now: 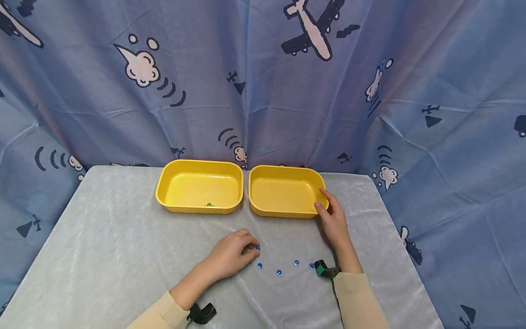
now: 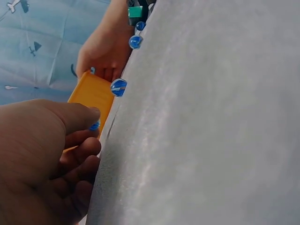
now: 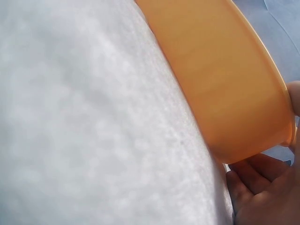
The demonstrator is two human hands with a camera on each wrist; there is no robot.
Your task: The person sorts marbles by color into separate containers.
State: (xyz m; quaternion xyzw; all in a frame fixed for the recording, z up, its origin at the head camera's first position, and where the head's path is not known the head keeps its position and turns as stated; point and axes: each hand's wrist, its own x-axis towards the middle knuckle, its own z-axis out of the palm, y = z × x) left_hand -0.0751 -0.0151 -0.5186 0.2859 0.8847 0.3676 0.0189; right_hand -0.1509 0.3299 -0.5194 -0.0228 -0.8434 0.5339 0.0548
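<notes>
My left hand [image 1: 232, 253] pinches a blue glass marble [image 2: 95, 125] between thumb and forefinger, just above the cloth. Close to it lie more blue marbles: one marble [image 1: 260, 266] by the thumb, another marble [image 1: 279, 273] nearer me, and a third marble [image 1: 297, 263] to the right. At the right-hand yellow tub [image 1: 283, 214], my right hand [image 1: 334, 221] holds the near right corner. Its thumb is at the rim, and in the right wrist view its other fingers [image 3: 255, 176] curl by the tub's outer end.
Left of the held tub stands a second yellow tub [image 1: 197, 209] with a small green piece [image 1: 209, 204], probably a marble, inside. A further blue marble [image 1: 311, 266] lies beside the right wrist's camera mount [image 1: 326, 269]. Behind the grey cloth-covered table [image 1: 102, 237] hangs a blue patterned curtain [image 1: 205, 91].
</notes>
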